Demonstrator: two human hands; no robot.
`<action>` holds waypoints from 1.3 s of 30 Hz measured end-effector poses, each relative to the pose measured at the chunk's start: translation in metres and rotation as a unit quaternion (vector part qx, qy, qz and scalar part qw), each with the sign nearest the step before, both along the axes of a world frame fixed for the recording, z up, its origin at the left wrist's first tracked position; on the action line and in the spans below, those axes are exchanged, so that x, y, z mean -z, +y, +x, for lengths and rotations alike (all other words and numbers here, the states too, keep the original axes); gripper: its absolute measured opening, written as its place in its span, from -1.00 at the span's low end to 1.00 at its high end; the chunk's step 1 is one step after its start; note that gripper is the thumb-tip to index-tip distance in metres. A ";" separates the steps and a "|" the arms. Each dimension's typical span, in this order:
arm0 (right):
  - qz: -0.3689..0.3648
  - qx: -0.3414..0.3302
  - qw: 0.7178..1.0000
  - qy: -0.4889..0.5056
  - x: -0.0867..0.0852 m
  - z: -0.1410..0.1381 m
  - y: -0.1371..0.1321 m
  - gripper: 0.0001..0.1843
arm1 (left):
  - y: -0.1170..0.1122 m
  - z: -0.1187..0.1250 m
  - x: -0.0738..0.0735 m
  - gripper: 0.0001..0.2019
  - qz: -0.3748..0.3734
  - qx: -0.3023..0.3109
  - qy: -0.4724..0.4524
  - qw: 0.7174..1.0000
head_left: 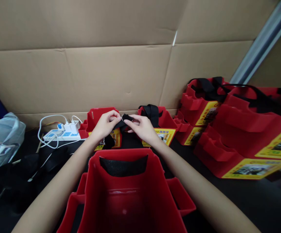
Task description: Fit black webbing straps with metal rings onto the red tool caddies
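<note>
My left hand [106,124] and my right hand [141,127] meet above the far rim of an open red fabric bag [128,197] that stands right in front of me. Both pinch a black strap [125,120] with a small metal ring on it. The strap hangs down to the left toward the bag. A black mesh pocket [123,165] shows inside the bag's far wall.
Behind my hands lie two more red bags [166,124] with yellow labels. A pile of the same red bags [240,129] with black straps fills the right side. A white power strip [61,132] with plugs and cables sits at the left, near a grey plastic bag [1,139]. Cardboard walls [106,74] stand behind.
</note>
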State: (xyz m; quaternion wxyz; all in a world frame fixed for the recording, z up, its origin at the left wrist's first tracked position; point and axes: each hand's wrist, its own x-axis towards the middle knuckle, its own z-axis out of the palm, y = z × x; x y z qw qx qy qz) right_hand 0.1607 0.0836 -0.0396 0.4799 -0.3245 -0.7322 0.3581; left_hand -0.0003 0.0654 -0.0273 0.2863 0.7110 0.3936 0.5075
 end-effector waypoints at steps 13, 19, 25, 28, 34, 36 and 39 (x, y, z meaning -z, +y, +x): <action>0.343 0.142 0.920 -0.123 -0.007 0.009 -0.008 -0.92 | -0.004 0.001 -0.004 -0.90 -0.011 0.019 0.013 1.000; 0.386 0.144 0.903 -0.117 -0.003 0.007 -0.006 -0.95 | -0.007 0.007 -0.005 -0.74 0.011 -0.007 0.052 0.999; 0.345 0.115 0.922 -0.130 0.000 0.005 -0.008 -0.95 | -0.004 0.004 0.000 -0.82 -0.062 -0.031 0.038 0.997; 0.288 0.093 0.946 -0.118 0.002 0.002 -0.007 -0.93 | -0.003 0.000 0.000 -0.85 -0.089 -0.038 0.046 0.994; 0.081 -0.003 0.997 -0.012 -0.002 0.004 0.000 -0.86 | -0.003 -0.004 -0.005 -0.85 -0.108 -0.007 0.031 0.994; 0.060 -0.011 0.997 0.040 -0.007 0.008 0.003 -0.84 | -0.004 -0.005 -0.007 -0.84 -0.127 -0.006 0.023 0.992; 0.039 -0.005 0.994 0.105 -0.013 0.015 0.008 -0.82 | -0.004 -0.007 -0.008 -0.85 -0.135 -0.015 0.023 0.991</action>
